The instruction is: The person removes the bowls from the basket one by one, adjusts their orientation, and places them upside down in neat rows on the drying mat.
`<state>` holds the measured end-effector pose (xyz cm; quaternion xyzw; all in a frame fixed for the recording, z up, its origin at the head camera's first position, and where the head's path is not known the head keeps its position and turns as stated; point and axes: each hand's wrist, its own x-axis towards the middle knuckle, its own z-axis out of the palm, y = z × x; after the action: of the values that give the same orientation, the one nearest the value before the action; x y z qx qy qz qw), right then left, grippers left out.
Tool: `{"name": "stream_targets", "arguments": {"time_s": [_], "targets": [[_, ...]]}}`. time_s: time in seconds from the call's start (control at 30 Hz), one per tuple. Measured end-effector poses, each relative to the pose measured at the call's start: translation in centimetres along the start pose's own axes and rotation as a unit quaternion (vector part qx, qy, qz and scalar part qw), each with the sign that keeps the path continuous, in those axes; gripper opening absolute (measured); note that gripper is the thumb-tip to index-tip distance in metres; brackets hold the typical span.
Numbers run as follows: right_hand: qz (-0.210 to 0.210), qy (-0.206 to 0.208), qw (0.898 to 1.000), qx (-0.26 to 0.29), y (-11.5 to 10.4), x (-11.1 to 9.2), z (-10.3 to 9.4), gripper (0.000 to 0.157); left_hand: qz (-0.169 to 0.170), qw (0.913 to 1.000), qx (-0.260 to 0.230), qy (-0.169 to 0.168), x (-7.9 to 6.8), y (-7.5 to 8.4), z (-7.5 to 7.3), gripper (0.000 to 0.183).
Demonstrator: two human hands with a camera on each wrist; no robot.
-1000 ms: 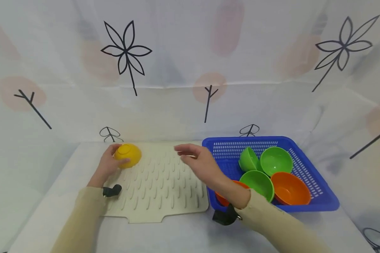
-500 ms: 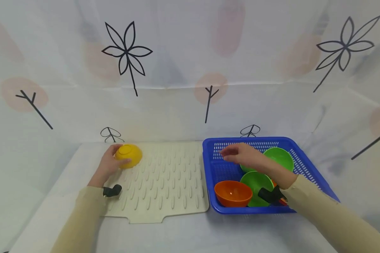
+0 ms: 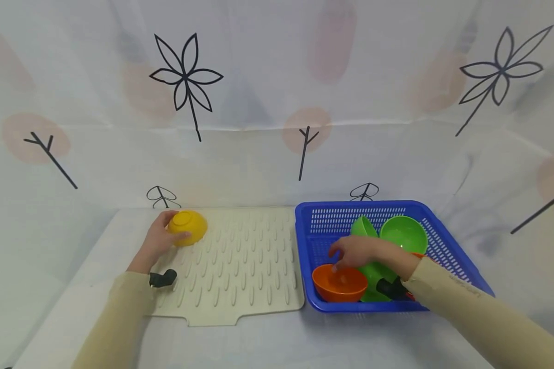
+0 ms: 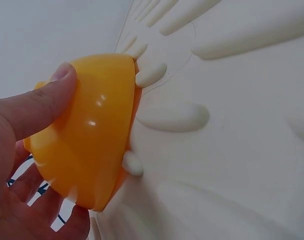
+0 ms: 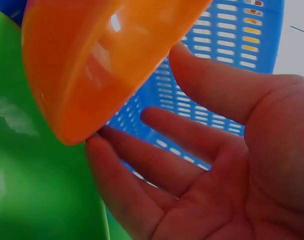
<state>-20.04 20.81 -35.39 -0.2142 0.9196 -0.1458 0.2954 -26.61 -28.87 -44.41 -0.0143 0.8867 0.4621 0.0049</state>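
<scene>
My left hand (image 3: 156, 240) holds a yellow bowl (image 3: 191, 224), turned bottom up on the far left corner of a cream drainboard (image 3: 240, 266) with raised ridges. In the left wrist view the thumb lies on the side of the yellow bowl (image 4: 99, 117) and the fingers reach under it. Over a blue basket (image 3: 304, 256), my right hand (image 3: 360, 251) is at an orange bowl (image 3: 339, 288) in the near left corner. The right wrist view has its spread thumb and fingers (image 5: 146, 175) right at the rim of that orange bowl (image 5: 104, 75).
Several green bowls lie in the basket, among them one tilted bowl (image 3: 363, 226) and one facing up (image 3: 403, 236). A second orange bowl is mostly hidden behind the right forearm. A patterned cloth (image 3: 258, 102) hangs behind the table.
My right hand has moved from over the drainboard to the right, above the basket, then down to the near left orange bowl. The left hand and yellow bowl have stayed in place.
</scene>
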Motion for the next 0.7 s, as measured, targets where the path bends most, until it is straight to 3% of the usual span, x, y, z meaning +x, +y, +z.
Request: {"name": "stream_targets", "arguments": {"time_s": [0.2,0.4,0.7], "targets": [[-0.009,0.008,1.000,0.015,0.3,0.4,0.3,0.032,-0.004,1.0000,0.001,-0.001,0.0,-0.1,0.0,0.085],[-0.048,0.078,0.995,0.046,1.0,0.6,0.5,0.021,-0.003,1.0000,0.005,0.001,0.0,-0.1,0.0,0.085],[-0.057,0.109,0.991,0.055,1.7,0.7,0.2,0.025,-0.001,1.0000,0.000,0.003,0.0,-0.4,0.1,0.086]]}}
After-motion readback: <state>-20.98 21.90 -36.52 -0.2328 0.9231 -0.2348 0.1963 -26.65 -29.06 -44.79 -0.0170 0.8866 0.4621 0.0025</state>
